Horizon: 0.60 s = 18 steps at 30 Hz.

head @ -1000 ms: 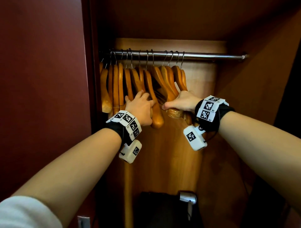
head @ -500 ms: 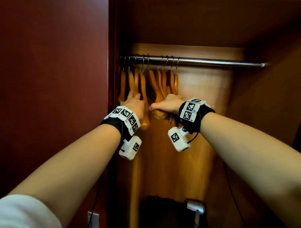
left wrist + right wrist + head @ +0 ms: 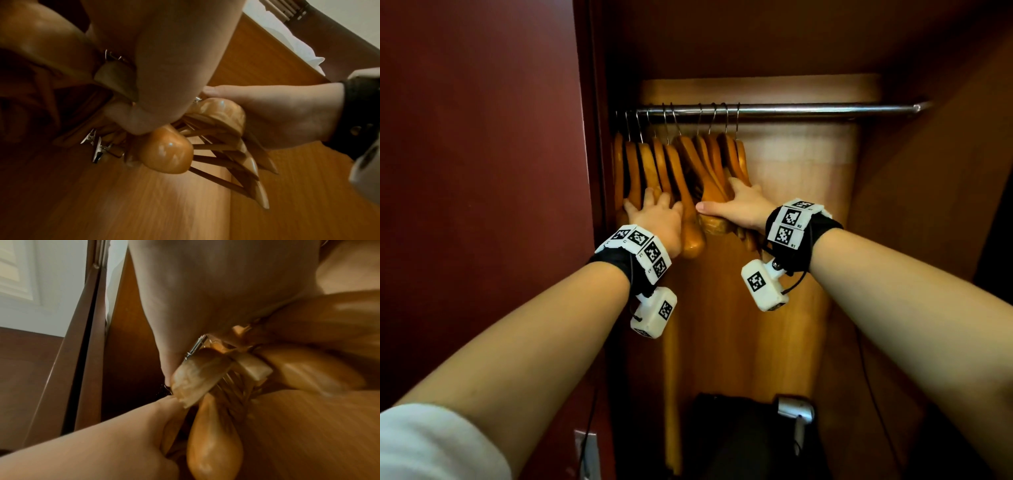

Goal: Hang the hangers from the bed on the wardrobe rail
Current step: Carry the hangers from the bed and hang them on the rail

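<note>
Dark reddish-brown wardrobe interior (image 3: 774, 41), lit on its pale wooden back panel, with a black bag and a small silver device low on the floor. Across the top, a chrome metal rail (image 3: 808, 110), bare along its right half. Bunched at the rail's left end, glossy honey-coloured wooden hangers with thin wire hooks (image 3: 688, 164), all hooked on and hanging close together, some carrying small metal clips.

Probably rigid and moderately weighty, with lacquer likely slick under the skin; lower bars thin, hooks free to swing and snag neighbours. Best taken around the thick shoulder ends or near the neck, not by the clips.

Left hand (image 3: 657, 219) spread loosely against the left group, fingers (image 3: 650, 197) extended between the shoulders, nothing clenched. Right hand (image 3: 743, 205) laid over the right group, thumb stretched leftward along a rounded shoulder end, fingers pushed in among the wood; whether those curl round anything cannot be told.
</note>
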Motion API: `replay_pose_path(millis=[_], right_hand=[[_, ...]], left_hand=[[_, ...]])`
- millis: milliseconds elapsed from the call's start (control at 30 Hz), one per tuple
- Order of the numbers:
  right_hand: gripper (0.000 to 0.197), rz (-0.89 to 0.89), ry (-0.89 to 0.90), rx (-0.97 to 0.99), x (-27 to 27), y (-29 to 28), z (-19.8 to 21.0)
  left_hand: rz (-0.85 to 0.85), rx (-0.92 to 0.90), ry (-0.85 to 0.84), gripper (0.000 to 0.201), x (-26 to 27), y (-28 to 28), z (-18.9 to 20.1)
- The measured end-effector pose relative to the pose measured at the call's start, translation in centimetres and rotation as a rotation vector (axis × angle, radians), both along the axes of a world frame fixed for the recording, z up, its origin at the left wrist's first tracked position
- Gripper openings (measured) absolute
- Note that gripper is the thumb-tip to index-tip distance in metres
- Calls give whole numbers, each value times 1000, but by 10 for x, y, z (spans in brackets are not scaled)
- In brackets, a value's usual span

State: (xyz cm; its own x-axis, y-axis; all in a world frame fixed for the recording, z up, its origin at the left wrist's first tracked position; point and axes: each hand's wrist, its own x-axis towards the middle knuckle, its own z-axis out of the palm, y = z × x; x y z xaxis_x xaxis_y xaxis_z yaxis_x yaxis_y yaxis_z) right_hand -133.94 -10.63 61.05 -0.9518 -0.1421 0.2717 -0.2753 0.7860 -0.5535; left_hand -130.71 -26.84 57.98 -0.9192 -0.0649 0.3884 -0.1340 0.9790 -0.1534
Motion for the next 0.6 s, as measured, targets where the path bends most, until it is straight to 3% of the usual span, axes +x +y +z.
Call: replay_pose_path(millis=[267,601], right_hand=[[79,55,59,-61,21,26,-21],[77,-26,10,-47,76,43,-59]], left_hand=[[-85,39,30,94,22,13,-13],[-204,32,-41,72,62,25,-39]])
